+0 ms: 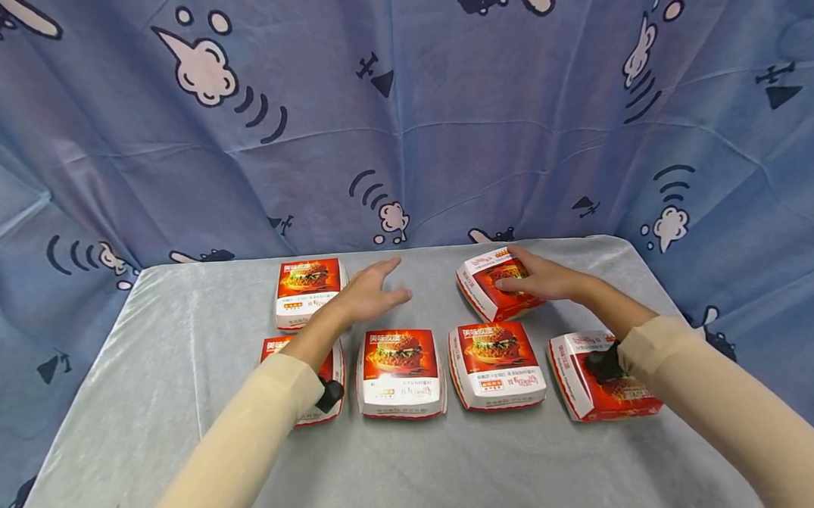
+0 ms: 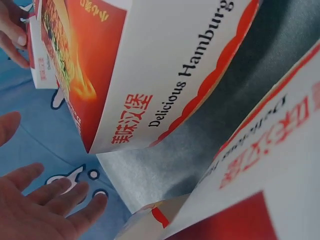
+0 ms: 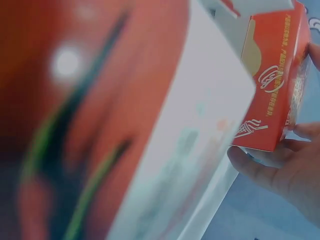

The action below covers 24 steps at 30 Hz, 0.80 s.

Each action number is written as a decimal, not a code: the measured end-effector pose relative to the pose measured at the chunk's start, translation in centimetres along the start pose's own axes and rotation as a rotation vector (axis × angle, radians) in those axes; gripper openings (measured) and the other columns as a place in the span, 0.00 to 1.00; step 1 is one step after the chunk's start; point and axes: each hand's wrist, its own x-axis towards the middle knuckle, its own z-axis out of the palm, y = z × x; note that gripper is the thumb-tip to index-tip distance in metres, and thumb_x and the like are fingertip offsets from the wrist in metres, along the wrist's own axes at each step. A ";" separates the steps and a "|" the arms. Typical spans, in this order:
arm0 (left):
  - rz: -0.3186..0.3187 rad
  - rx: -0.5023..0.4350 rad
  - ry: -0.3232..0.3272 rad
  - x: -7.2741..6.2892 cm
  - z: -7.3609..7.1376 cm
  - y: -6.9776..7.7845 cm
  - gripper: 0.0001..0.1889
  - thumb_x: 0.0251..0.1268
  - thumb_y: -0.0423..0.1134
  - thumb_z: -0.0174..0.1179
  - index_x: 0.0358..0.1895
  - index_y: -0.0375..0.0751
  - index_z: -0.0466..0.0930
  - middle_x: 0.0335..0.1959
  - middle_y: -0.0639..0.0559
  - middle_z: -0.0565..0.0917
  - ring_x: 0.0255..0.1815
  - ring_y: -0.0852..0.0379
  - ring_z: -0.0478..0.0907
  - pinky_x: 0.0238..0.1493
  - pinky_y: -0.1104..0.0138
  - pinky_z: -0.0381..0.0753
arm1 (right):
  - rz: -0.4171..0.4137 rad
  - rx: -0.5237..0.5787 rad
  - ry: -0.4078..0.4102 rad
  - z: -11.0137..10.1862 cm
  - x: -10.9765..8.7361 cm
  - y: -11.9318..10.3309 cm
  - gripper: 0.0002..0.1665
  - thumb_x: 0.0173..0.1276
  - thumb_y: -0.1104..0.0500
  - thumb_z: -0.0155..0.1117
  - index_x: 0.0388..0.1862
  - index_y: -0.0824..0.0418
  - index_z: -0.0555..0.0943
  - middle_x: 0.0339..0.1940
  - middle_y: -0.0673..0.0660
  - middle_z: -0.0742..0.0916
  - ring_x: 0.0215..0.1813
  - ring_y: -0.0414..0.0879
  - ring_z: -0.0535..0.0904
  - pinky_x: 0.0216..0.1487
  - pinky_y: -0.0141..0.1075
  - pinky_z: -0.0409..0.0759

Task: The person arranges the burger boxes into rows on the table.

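Note:
My right hand grips a red and white hamburger box at the back right of the table. That box sits at an angle, and in the right wrist view the fingers and thumb of the hand hold the edges of the red box. My left hand hovers with fingers spread and holds nothing, beside a hamburger box at the back left. The left wrist view also shows that hand with extended fingers, apart from the box near it.
A front row holds more hamburger boxes: one partly under my left forearm, two in the middle, and one turned box under my right wrist. A grey cloth covers the table; a blue patterned curtain hangs behind.

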 end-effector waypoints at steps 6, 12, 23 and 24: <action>0.009 -0.012 -0.014 0.1 0.4 0.1 0.38 0.70 0.45 0.58 0.78 0.37 0.55 0.77 0.42 0.60 0.78 0.45 0.54 0.76 0.56 0.53 | -0.012 -0.012 0.000 0.8 1.1 -0.8 0.55 0.72 0.46 0.60 0.81 0.66 0.39 0.75 0.73 0.59 0.68 0.67 0.61 0.70 0.65 0.57; 0.010 0.004 -0.020 0.2 0.7 0.2 0.38 0.69 0.46 0.59 0.78 0.38 0.55 0.77 0.43 0.61 0.78 0.46 0.56 0.76 0.57 0.54 | -0.051 -0.017 0.001 1.6 1.9 -2.0 0.55 0.73 0.48 0.60 0.81 0.67 0.38 0.74 0.72 0.60 0.67 0.64 0.62 0.72 0.62 0.58; 0.001 0.004 -0.046 0.0 0.7 0.2 0.38 0.70 0.45 0.59 0.78 0.38 0.55 0.77 0.43 0.61 0.77 0.46 0.56 0.75 0.56 0.55 | -0.121 -0.025 -0.011 2.7 3.4 -3.8 0.51 0.73 0.51 0.60 0.78 0.74 0.43 0.71 0.73 0.67 0.67 0.63 0.66 0.72 0.61 0.59; 0.001 0.004 -0.046 0.0 0.7 0.2 0.38 0.70 0.45 0.59 0.78 0.38 0.55 0.77 0.43 0.61 0.77 0.46 0.56 0.75 0.56 0.56 | -0.127 -0.026 -0.013 2.8 3.5 -4.0 0.51 0.73 0.52 0.61 0.78 0.74 0.43 0.71 0.73 0.67 0.67 0.63 0.66 0.71 0.60 0.60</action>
